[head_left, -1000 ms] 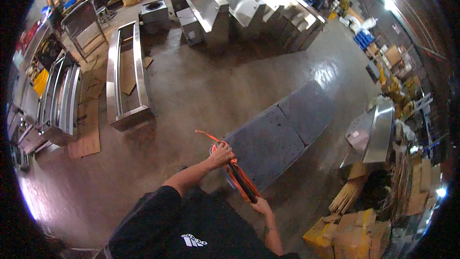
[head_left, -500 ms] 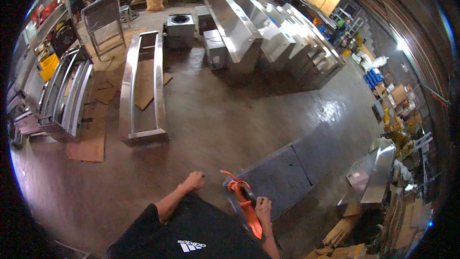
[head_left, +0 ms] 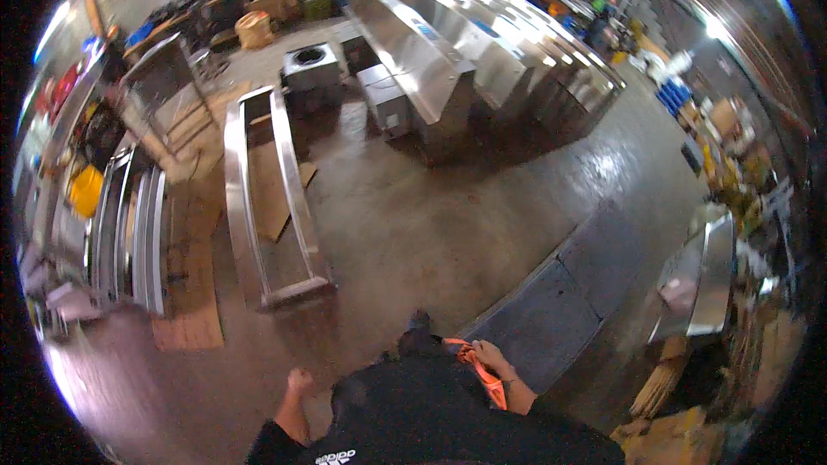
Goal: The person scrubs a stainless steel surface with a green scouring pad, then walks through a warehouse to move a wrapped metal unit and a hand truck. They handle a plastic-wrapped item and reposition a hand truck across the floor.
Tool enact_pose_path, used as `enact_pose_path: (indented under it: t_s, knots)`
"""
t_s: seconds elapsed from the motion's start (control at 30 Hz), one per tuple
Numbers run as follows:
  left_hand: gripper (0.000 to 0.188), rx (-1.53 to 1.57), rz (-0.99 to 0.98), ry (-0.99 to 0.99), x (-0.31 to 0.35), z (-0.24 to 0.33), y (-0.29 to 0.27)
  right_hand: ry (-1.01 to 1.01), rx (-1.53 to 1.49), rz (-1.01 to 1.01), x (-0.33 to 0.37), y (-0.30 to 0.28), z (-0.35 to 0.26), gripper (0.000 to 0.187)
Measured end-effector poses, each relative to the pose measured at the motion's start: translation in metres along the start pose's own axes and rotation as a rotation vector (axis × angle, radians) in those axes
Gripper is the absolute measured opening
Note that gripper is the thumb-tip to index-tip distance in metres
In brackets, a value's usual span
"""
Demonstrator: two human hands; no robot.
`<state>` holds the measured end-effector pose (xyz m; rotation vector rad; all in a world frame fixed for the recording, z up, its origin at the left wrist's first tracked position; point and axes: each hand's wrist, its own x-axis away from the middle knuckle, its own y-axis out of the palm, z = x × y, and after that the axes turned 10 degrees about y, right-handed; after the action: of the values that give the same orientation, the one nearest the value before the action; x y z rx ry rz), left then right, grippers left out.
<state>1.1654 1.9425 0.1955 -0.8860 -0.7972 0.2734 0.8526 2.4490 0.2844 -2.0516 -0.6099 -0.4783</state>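
My right hand (head_left: pixel 491 357), low and right of the middle, is closed on a limp orange bundle (head_left: pixel 463 348) that looks like cloth or strap. Part of the bundle hangs past my wrist, and its exact kind cannot be made out. My left hand (head_left: pixel 299 379) hangs at my left side, apart from everything, with its fingers curled into a loose fist and nothing visible in it. A dark shoe (head_left: pixel 419 320) shows ahead of my black shirt. Beside my right hand, a long grey mat or panel strip (head_left: pixel 534 319) lies on the floor.
A long metal frame (head_left: pixel 301 232) lies ahead on the left, near cardboard sheets (head_left: pixel 189 293) and stacked metal frames (head_left: pixel 129 241). Large steel hoods (head_left: pixel 413 56) stand ahead beside a metal box with a round opening (head_left: pixel 312 69). Metal sheets (head_left: pixel 693 284) and cardboard line the right.
My view has turned left and moved forward across the floor. My left hand has swung lower and back. The orange bundle has moved along with my right hand, and a shoe has come into view.
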Motion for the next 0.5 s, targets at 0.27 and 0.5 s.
enact_pose_path:
  t_s: [0.27, 0.5]
  knots:
    - [0.032, 0.191, -0.301, -0.030, -0.057, 0.125, 0.018, 0.224, -0.082, -0.154, -0.071, 0.002, 0.098, 0.063]
    - [0.035, 0.311, -0.192, 0.028, -0.208, 0.266, -0.018, 0.350, -0.266, -0.089, -0.196, -0.062, 0.103, 0.050]
